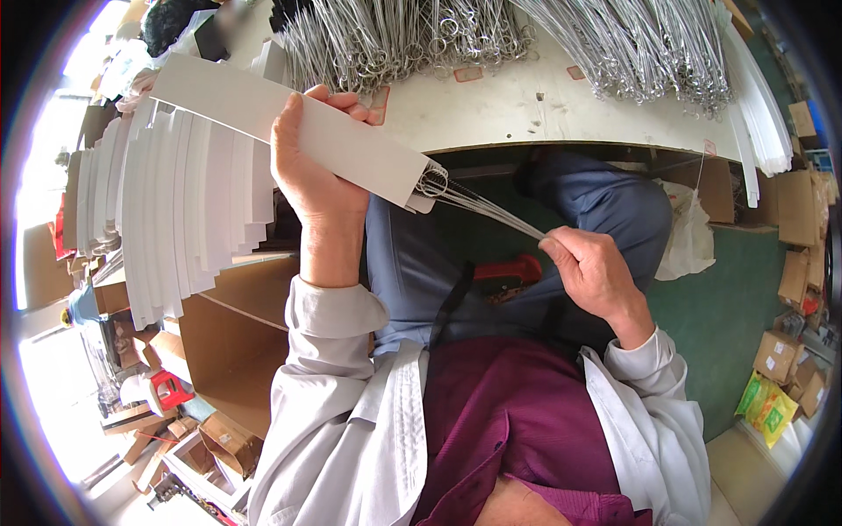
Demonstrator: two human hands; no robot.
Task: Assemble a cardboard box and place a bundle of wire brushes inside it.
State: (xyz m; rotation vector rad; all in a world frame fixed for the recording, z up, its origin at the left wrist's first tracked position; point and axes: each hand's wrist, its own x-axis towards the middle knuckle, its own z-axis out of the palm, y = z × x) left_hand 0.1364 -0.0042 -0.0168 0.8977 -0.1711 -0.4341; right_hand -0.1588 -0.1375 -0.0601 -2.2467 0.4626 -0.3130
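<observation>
My left hand (pixel 309 162) grips a long flat white paper sleeve (pixel 263 110), held slanted above my lap. From its lower open end a small bundle of thin metal skewers (pixel 478 203) with looped ends sticks out. My right hand (pixel 595 270) pinches the pointed ends of that bundle, just right of the sleeve's mouth. The rest of the skewers inside the sleeve are hidden.
A white table (pixel 517 105) ahead carries large piles of looped metal skewers (pixel 412 39). A stack of white paper sleeves (pixel 180 206) lies at my left on cardboard boxes (pixel 228 342). More white sleeves (pixel 763 105) and small cartons (pixel 789 254) sit on the right, over a green floor.
</observation>
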